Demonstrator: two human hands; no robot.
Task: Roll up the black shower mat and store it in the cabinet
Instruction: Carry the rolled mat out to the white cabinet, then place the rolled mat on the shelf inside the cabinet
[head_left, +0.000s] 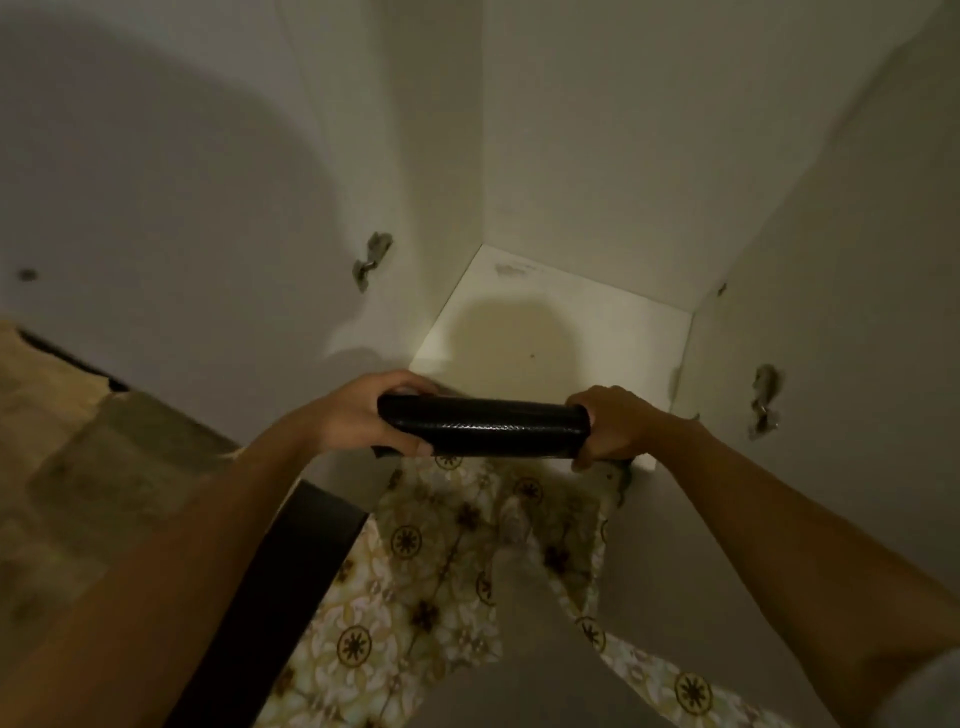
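The fingers of the left hand (363, 415) and right hand (610, 428) are clenched around the two ends of the rolled black shower mat (483, 425). The roll is held level at the open front of the white cabinet (561, 338), above patterned floor tiles (441, 571).

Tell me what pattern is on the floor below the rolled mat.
Cream floor tiles with dark round flower motifs, seen best in the head view.
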